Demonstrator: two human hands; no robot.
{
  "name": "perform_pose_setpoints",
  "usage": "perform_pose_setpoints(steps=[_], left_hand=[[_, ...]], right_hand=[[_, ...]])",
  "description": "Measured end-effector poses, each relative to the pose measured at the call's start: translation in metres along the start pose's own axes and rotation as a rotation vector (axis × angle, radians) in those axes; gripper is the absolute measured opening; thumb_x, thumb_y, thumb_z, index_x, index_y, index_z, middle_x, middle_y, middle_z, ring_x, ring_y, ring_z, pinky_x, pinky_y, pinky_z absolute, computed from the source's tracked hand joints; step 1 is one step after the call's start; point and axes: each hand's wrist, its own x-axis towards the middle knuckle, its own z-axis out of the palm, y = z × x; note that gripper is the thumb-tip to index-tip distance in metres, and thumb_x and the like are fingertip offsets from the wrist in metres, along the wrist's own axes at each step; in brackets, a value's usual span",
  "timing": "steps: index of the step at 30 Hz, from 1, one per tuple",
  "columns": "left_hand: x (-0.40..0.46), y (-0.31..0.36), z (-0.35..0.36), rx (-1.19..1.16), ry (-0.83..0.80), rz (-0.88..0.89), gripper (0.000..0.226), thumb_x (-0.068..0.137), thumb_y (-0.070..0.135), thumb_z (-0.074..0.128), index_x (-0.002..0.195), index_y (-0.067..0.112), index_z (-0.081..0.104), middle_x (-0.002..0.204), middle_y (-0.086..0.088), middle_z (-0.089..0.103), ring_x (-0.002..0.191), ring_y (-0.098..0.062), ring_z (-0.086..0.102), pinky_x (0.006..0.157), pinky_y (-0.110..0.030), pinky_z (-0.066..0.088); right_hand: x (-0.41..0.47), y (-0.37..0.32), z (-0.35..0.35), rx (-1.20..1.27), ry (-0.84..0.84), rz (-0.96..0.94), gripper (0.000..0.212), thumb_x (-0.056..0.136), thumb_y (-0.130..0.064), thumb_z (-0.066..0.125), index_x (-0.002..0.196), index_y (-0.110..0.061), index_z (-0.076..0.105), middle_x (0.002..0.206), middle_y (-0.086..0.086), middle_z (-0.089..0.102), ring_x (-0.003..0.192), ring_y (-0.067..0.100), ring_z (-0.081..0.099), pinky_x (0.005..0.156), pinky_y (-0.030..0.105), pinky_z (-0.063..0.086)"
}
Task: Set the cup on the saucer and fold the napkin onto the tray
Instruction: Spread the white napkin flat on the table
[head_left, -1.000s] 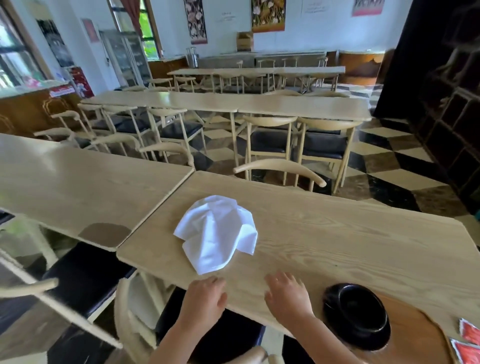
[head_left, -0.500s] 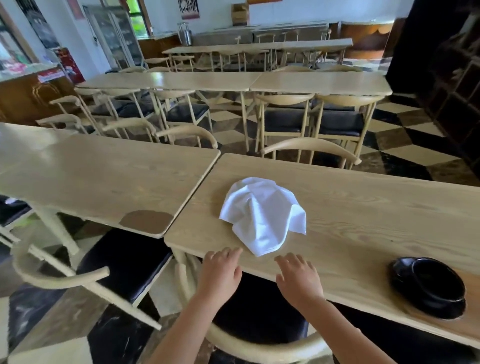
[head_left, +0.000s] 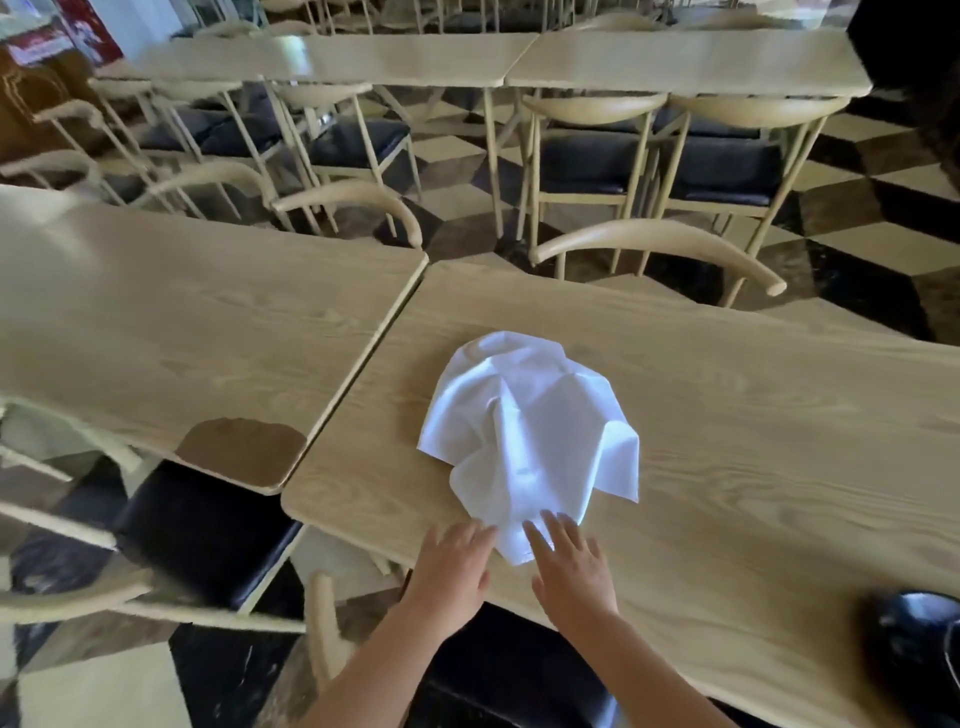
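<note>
Pale wood grain covers the surface (head_left: 727, 467), which runs from the near edge toward the right, its rounded near-left corner sitting above a dark chair seat (head_left: 202, 535). At that near edge both hands lie flat with fingers spread, gripping nothing. The left hand (head_left: 452, 571) rests with its fingertips at the napkin's near tip on the left side; the right hand (head_left: 571, 561) lies just beside it, its fingertips touching the same tip from the right. Bare forearms lead back from both hands to the bottom of the view.

At the near right, cut by the frame edge, a black glossy cup (head_left: 919, 644) stands on the surface, well apart from the hands; whether a saucer lies under it cannot be told, as that corner is blurred.

Just beyond the hands, the napkin (head_left: 524, 436) lies crumpled and unfolded on the bare wood, white, peaked in the middle, with one corner pointing near and another pointing right.

To the left, a second table (head_left: 182, 332) butts against the surface with a thin gap between them; a brown patch marks its near-right corner.

Farther off, curved-back wooden chairs (head_left: 660, 249) with dark seats stand on a chequered floor (head_left: 857, 228), and another row of tables (head_left: 519, 57) crosses the far side.
</note>
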Motion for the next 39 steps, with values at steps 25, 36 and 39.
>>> perform_pose_setpoints(steps=[25,36,39], left_hand=[[0.075,-0.006,-0.155,-0.517,0.170,0.245,0.023,0.087,0.008,0.054,0.065,0.004,0.060,0.056,-0.007,0.050,0.053,-0.016,0.041,0.054,-0.033,0.032],[0.052,-0.075,-0.345,-0.233,-0.173,0.505,0.031,0.093,0.026,0.053,0.072,0.045,0.066,0.069,0.021,0.066,0.047,0.010,0.046,0.048,-0.003,0.032],[0.050,-0.074,-0.376,-0.137,-0.158,0.504,0.028,0.091,0.028,0.057,0.071,0.045,0.066,0.062,0.033,0.062,0.058,0.011,0.055,0.054,-0.003,0.039]], right_hand=[[0.050,0.016,-0.143,0.677,0.329,0.088,0.010,0.085,-0.013,0.061,0.084,-0.015,0.070,0.082,-0.009,0.071,0.074,0.002,0.058,0.065,0.003,0.037],[0.029,0.020,-0.281,0.232,0.203,0.004,0.021,0.091,-0.018,0.053,0.097,-0.006,0.069,0.099,0.006,0.072,0.088,0.018,0.064,0.066,0.024,0.042],[0.017,0.018,-0.317,0.202,0.214,0.011,0.019,0.088,-0.019,0.059,0.101,-0.010,0.071,0.101,0.001,0.072,0.083,0.006,0.059,0.071,0.015,0.040]])
